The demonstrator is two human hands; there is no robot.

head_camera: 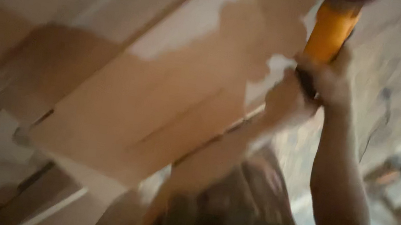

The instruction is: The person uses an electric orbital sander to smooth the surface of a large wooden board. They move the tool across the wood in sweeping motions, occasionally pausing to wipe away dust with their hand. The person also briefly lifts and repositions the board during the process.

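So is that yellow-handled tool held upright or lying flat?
Roughly upright, tilted slightly. The yellow cylindrical tool handle points up out of frame, both hands wrapped round its lower end. The picture is blurred.

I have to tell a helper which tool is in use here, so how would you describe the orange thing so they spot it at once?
Start at the big tan board patched with white across the left and middle. Follow its upper right edge to the two raised hands, the left hand and the right hand. Both grip a blurred tool handle running up out of view, the only bright orange-yellow thing among pale browns and greys.
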